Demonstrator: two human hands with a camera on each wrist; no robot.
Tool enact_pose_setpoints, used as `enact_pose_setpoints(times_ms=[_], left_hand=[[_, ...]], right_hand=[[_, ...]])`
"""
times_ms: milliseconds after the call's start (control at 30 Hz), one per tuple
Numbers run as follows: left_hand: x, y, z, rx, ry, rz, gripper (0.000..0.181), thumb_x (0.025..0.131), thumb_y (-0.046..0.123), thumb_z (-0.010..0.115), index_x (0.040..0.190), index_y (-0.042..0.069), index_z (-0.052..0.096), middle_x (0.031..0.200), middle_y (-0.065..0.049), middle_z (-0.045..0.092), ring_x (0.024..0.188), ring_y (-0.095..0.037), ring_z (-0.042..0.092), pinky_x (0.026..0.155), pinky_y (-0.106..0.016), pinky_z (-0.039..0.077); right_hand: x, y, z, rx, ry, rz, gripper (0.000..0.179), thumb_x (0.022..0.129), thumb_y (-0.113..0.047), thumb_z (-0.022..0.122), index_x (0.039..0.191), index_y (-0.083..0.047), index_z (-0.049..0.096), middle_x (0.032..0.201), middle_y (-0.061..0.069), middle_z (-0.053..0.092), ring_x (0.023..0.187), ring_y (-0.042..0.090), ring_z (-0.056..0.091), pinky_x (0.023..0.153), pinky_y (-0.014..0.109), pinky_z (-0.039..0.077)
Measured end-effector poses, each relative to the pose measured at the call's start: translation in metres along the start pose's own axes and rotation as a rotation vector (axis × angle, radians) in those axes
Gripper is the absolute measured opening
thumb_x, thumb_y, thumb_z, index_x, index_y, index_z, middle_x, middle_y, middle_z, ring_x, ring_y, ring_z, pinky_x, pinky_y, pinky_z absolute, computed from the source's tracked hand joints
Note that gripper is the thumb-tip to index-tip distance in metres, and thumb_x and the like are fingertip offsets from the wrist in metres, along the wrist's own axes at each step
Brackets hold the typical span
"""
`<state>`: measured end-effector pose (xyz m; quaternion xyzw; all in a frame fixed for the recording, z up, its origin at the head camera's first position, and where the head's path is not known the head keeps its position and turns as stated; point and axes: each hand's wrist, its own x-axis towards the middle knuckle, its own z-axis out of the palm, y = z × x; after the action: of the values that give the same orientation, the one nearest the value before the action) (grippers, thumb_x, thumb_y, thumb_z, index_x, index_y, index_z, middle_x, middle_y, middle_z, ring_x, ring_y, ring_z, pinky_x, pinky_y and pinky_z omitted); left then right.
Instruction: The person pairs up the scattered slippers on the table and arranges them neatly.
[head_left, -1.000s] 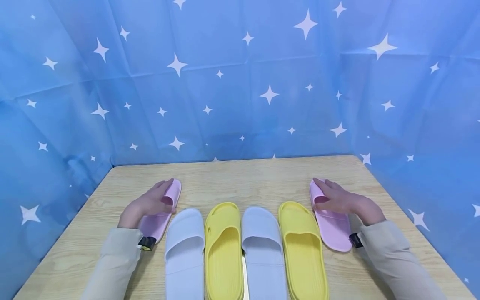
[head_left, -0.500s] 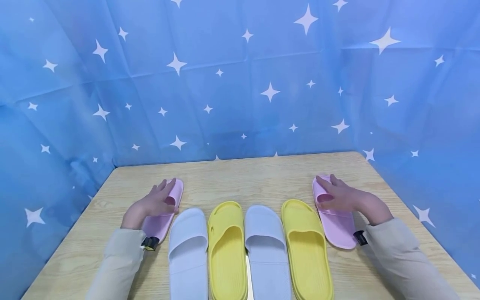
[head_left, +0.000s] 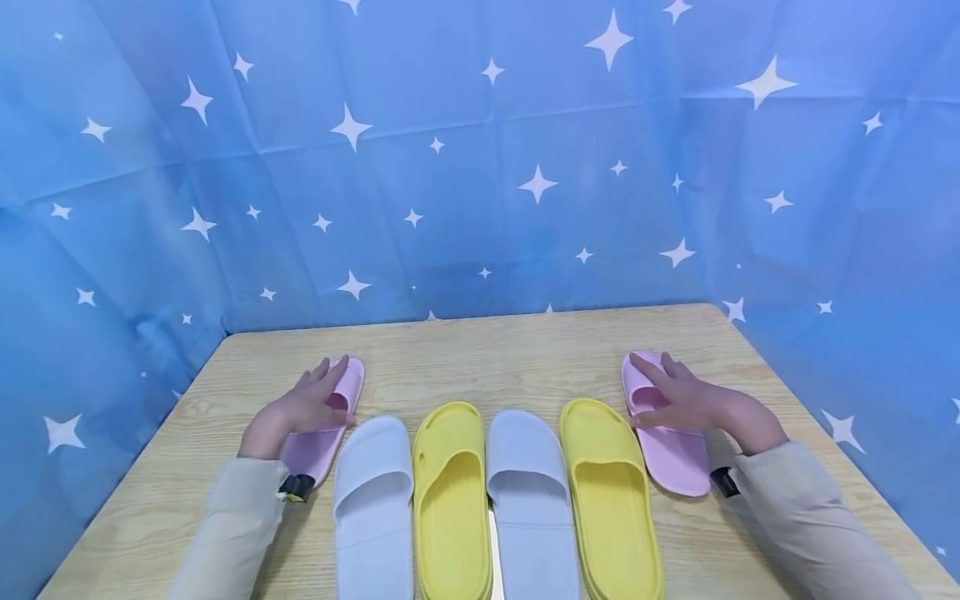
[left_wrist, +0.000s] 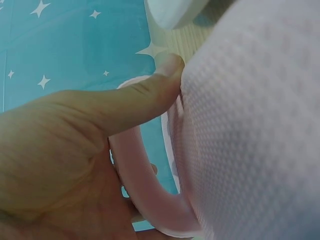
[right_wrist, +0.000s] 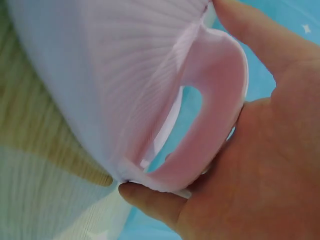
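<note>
On the left of the table lies a pink slipper (head_left: 315, 450), toe pointing away from me. My left hand (head_left: 296, 408) grips it across the strap. In the left wrist view, the thumb (left_wrist: 142, 102) lies along one side of the strap opening, over the textured sole (left_wrist: 250, 130). A matching pink slipper (head_left: 675, 462) lies at the right, angled the other way. Its strap is under my right hand (head_left: 693, 400); the right wrist view shows digits at both edges of the ribbed footbed (right_wrist: 130, 65) and the palm behind the strap (right_wrist: 225, 85).
Between the pink slippers stand a pale blue slipper (head_left: 375, 533), a yellow slipper (head_left: 453, 533), another pale blue slipper (head_left: 534, 542) and another yellow slipper (head_left: 615, 525), side by side. A starry blue curtain (head_left: 450, 167) rises behind the wooden table (head_left: 480, 358).
The view has shifted slightly. My right hand's fingers have spread a little, and its thumb has moved toward the inner edge of the slipper. The left hand stays put; the slippers keep their places.
</note>
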<state>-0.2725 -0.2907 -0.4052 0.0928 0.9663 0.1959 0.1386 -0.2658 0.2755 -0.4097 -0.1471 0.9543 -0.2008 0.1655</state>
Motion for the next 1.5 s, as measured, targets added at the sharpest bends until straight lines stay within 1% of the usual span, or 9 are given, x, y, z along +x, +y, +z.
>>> enact_pose_setpoints(times_ms=[100,233,533,700,900,1100,1200,1333,1500], left_hand=[[-0.002,0.001,-0.001,0.010,0.004,0.013,0.102,0.084,0.041,0.070,0.156,0.011,0.004,0.157,-0.031,-0.005,0.139,-0.060,-0.004,0.102,-0.079,0.008],[-0.003,0.001,0.000,0.020,0.001,0.008,0.100,0.086,0.040,0.069,0.156,0.010,0.004,0.156,-0.032,-0.006,0.138,-0.061,-0.004,0.102,-0.079,0.009],[-0.003,0.005,0.003,0.051,-0.015,-0.065,0.105,0.085,0.045,0.068,0.155,0.009,-0.002,0.154,-0.037,-0.008,0.135,-0.063,0.011,0.104,-0.075,0.021],[-0.004,0.007,0.002,0.038,-0.024,-0.110,0.109,0.083,0.046,0.069,0.155,0.009,-0.003,0.154,-0.036,-0.009,0.135,-0.064,0.011,0.102,-0.075,0.024],[-0.006,0.011,-0.002,0.076,-0.005,-0.105,0.108,0.083,0.045,0.071,0.155,0.008,0.000,0.154,-0.037,0.000,0.134,-0.064,0.014,0.102,-0.075,0.024],[-0.007,0.017,-0.007,0.090,0.021,-0.107,0.107,0.083,0.039,0.071,0.153,0.000,0.000,0.153,-0.038,0.008,0.135,-0.061,0.016,0.105,-0.072,0.023],[-0.008,0.018,-0.008,0.094,0.028,-0.107,0.106,0.083,0.037,0.071,0.152,-0.003,0.001,0.151,-0.039,0.015,0.134,-0.059,0.024,0.104,-0.070,0.028],[-0.008,0.017,-0.006,0.126,0.041,-0.101,0.100,0.082,0.039,0.071,0.154,0.004,0.011,0.149,-0.038,0.023,0.125,-0.061,0.037,0.097,-0.069,0.036],[-0.007,0.015,-0.004,0.157,0.077,-0.083,0.092,0.083,0.041,0.069,0.154,0.011,0.019,0.148,-0.036,0.027,0.122,-0.062,0.040,0.092,-0.070,0.039]], right_hand=[[0.001,-0.001,0.001,0.000,0.004,0.010,0.105,0.081,-0.060,0.066,0.156,-0.020,0.005,0.154,0.037,-0.007,0.138,0.060,0.000,0.102,0.076,0.020],[0.001,-0.004,0.002,-0.026,0.011,0.013,0.102,0.084,-0.060,0.062,0.156,-0.017,0.006,0.153,0.038,-0.006,0.139,0.060,-0.001,0.102,0.077,0.018],[0.001,-0.006,0.003,-0.083,0.028,0.034,0.091,0.090,-0.059,0.055,0.156,-0.017,0.009,0.152,0.040,-0.001,0.138,0.061,0.002,0.101,0.077,0.019],[0.003,-0.007,0.002,-0.074,0.032,0.041,0.092,0.088,-0.060,0.056,0.156,-0.019,0.009,0.154,0.038,0.000,0.139,0.060,0.003,0.100,0.077,0.021],[0.003,-0.005,0.003,-0.064,0.029,0.057,0.092,0.088,-0.060,0.057,0.156,-0.020,0.009,0.154,0.038,0.000,0.138,0.060,0.003,0.099,0.077,0.022],[0.002,-0.005,0.004,-0.072,0.037,0.061,0.092,0.088,-0.060,0.056,0.156,-0.020,0.009,0.154,0.038,0.001,0.138,0.060,0.004,0.099,0.077,0.023],[0.002,-0.005,0.004,-0.074,0.041,0.061,0.092,0.088,-0.060,0.056,0.156,-0.019,0.009,0.154,0.038,0.001,0.138,0.060,0.004,0.099,0.077,0.023],[0.003,-0.004,0.005,-0.085,0.039,0.058,0.092,0.088,-0.061,0.056,0.156,-0.019,0.009,0.154,0.038,0.001,0.138,0.060,0.005,0.099,0.077,0.024],[0.002,-0.006,0.004,-0.092,0.042,0.062,0.091,0.088,-0.060,0.056,0.156,-0.020,0.010,0.154,0.038,0.001,0.138,0.060,0.005,0.098,0.076,0.027]])
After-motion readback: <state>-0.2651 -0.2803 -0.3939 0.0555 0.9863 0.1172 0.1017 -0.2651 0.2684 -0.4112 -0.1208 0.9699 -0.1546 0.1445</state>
